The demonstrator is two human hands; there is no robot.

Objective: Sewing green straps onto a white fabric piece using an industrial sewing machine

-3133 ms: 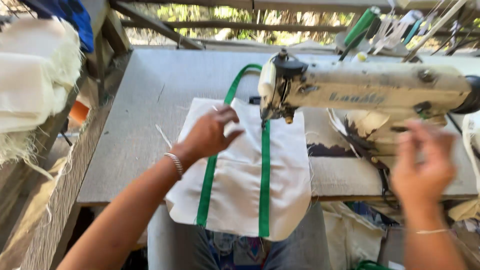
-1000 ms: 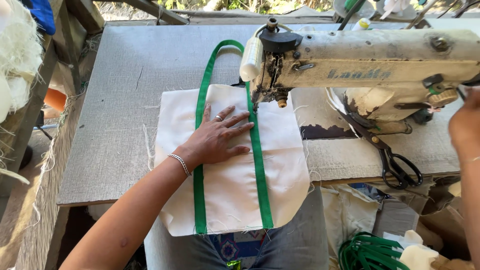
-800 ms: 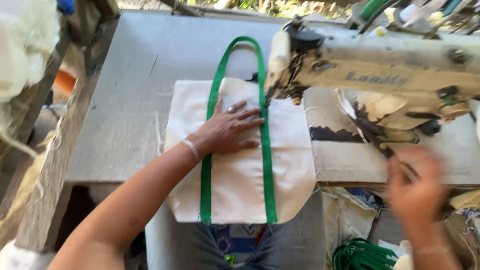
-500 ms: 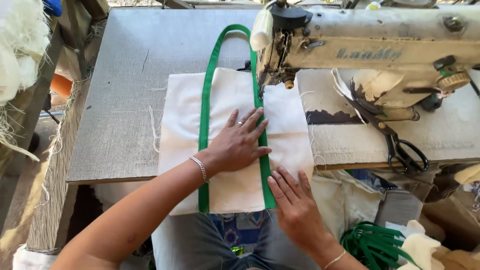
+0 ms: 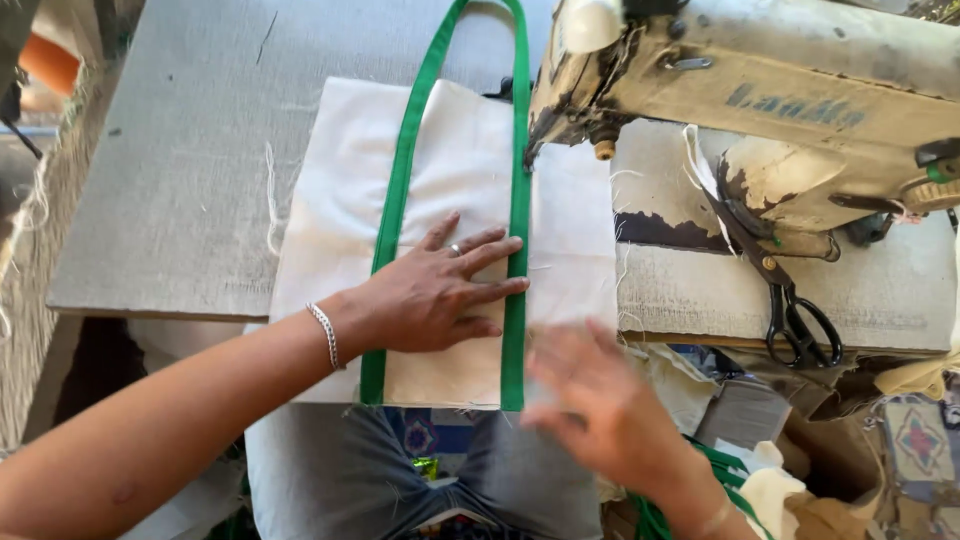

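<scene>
A grey, rough-textured sewing table (image 5: 190, 200) fills the upper part of the head view, its near edge running across the middle. On it lies a cream cloth tote bag (image 5: 450, 180) with two green straps (image 5: 518, 250) running lengthwise and joining in a loop at 12 o'clock; the bag's lower end hangs over the table's near edge. Loose threads trail from the bag's left edge.

The left hand (image 5: 435, 295) lies flat on the bag between the two straps, fingers spread wide and pointing toward 3 o'clock, fingertips touching the right-hand strap. A ring shows on one finger and a silver chain bracelet (image 5: 323, 335) circles the wrist.

The right hand (image 5: 590, 400) is at 5 o'clock, just past the bag's lower right corner, palm down with fingers loosely extended; it is blurred, so whether it touches the cloth cannot be told.

At 1 to 3 o'clock stands a worn, cream-coloured sewing machine (image 5: 760, 100), its head over the bag's right strap; the needle area is in shadow and hard to make out. Black scissors (image 5: 795, 310) lie on the table at 3 o'clock, beside the machine's base.

Below the table edge, grey cloth on the person's lap, green strapping and scraps are partly cut off. The top left corner is dim, showing only an orange object.
</scene>
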